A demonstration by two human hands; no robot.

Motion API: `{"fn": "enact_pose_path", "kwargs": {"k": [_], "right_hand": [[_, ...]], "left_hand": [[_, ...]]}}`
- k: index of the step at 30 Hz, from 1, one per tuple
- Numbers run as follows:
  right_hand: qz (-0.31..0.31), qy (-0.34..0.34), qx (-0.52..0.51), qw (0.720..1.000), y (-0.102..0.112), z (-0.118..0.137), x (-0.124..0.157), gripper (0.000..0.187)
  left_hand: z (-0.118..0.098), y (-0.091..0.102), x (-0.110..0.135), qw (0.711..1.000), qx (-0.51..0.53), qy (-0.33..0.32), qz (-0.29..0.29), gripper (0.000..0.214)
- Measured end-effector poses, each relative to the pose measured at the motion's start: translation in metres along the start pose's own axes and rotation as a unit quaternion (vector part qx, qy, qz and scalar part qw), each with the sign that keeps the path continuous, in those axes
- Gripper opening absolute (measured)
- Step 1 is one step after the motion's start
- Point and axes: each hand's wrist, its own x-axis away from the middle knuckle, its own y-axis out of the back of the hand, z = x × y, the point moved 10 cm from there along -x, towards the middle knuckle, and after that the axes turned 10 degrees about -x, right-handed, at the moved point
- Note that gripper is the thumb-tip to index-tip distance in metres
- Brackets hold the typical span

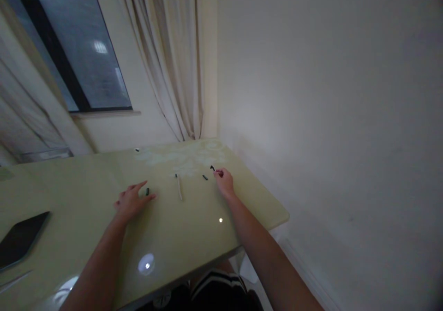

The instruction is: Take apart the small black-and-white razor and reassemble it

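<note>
My left hand (131, 201) lies flat on the pale yellow-green table (86, 182), fingers stretched out, with a small dark piece (147, 191) just between thumb and forefinger. My right hand (224, 182) rests further right, its fingertips pinched at a small curved black piece (212, 168). Between the hands lie a thin white stick (179, 187) and another short dark piece (205, 177).
A dark tablet or phone (20, 237) lies at the table's left edge. Another tiny dark object (137, 150) sits near the far edge. A window (83, 43) and curtain (173, 57) stand behind the table; a bare wall (328, 117) runs along its right side.
</note>
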Motion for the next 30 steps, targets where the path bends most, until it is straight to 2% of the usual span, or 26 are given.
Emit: {"fn": "enact_pose_path", "kwargs": {"k": [1,3,8,12,14,17,19,21,24,30], "right_hand": [[0.0,0.002,0.002,1.0,-0.001,0.002,0.002,0.012],[0.003,0.004,0.005,1.0,-0.002,0.006,0.006,0.013],[0.026,0.027,-0.035,0.999,-0.011,0.013,0.013,0.017],[0.094,0.025,-0.127,0.987,-0.033,0.018,0.02,0.027],[0.148,-0.006,-0.183,0.972,-0.05,0.019,0.027,0.033],[0.251,-0.093,-0.265,0.926,-0.076,0.023,0.048,0.041],[0.317,-0.144,-0.299,0.888,-0.09,0.027,0.066,0.041],[0.37,-0.165,-0.306,0.861,-0.098,0.033,0.082,0.04],[0.413,-0.156,-0.302,0.845,-0.104,0.039,0.095,0.039],[0.406,-0.164,-0.332,0.836,-0.105,0.045,0.098,0.043]], "left_hand": [[0.013,-0.003,0.0,1.0,-0.001,0.013,0.017,0.075],[0.023,-0.008,0.0,0.999,0.006,0.018,0.035,0.072],[0.019,-0.009,0.001,0.999,0.019,0.021,0.034,0.053],[0.008,0.0,0.004,0.999,0.038,0.015,-0.008,0.049],[-0.013,0.012,0.012,0.994,0.089,-0.015,-0.062,0.046],[-0.076,0.034,0.036,0.955,0.217,-0.15,-0.138,0.042],[-0.117,0.041,0.058,0.923,0.268,-0.228,-0.154,0.041],[-0.144,0.044,0.075,0.905,0.296,-0.264,-0.155,0.038],[-0.16,0.042,0.089,0.895,0.321,-0.278,-0.138,0.037],[-0.159,0.043,0.096,0.874,0.369,-0.287,-0.131,0.033]]}}
